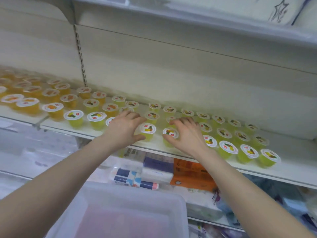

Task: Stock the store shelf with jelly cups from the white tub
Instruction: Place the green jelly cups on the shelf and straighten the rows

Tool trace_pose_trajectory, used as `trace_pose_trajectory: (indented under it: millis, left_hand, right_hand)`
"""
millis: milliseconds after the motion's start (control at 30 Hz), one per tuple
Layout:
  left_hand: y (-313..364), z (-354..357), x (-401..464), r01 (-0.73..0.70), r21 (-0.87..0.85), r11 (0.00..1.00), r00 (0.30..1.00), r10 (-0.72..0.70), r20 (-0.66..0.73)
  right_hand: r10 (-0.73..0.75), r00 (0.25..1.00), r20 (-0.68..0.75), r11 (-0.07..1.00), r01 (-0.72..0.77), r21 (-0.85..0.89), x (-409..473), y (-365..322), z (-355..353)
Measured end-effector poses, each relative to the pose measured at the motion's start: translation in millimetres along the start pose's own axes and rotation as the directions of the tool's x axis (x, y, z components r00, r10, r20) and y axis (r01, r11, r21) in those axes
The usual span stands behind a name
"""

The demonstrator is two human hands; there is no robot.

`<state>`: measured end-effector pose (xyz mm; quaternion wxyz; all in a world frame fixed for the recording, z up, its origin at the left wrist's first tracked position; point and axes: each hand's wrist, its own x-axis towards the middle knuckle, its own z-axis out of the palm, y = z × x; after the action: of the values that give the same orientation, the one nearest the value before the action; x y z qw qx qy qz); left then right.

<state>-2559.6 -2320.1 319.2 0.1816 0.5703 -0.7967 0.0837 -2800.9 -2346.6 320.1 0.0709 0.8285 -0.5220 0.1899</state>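
Now both hands curl round cups: left hand on cup, right hand on second cup, frame centre; best set upright, just beside neighbours, then release.

Only one view is given, taken from the head and aimed forward and down along both forearms. The shelf is seen from close range, slightly from above, its front edge running slantwise from left down to right. The upper shelf is caught from beneath, and the white tub fills the lower edge, nearest the lens.
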Motion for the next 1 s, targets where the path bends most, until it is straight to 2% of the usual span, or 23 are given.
trace_pose_trajectory:
  millis: [133, 267, 367, 733, 1000]
  left_hand:
    - [-29, -15, -16, 0.073, 0.06, 0.996, 0.997, -0.071, -0.034]
    - [-54, -21, -22, 0.087, 0.119, 0.989, 0.995, -0.093, 0.048]
    - [-61, -20, -19, 0.059, 0.112, 0.992, 0.993, -0.07, 0.096]
    - [-71, -9, -4, -0.068, -0.084, 0.994, 0.991, 0.077, 0.11]
    - [-62, 0, 2, -0.147, -0.074, 0.986, 0.986, 0.152, 0.069]
  right_hand:
    - [-0.041, 0.999, -0.033, 0.997, 0.043, 0.061, 13, -15, -2]
    - [-0.092, 0.994, 0.066, 0.996, 0.091, 0.011, 19, -46, 9]
    - [-0.06, 0.992, 0.112, 0.998, 0.063, -0.025, 22, -64, 17]
    - [0.101, 0.992, 0.073, 0.993, -0.097, -0.062, 16, -84, 18]
    - [0.116, 0.989, 0.089, 0.989, -0.106, -0.108, 17, -88, 18]
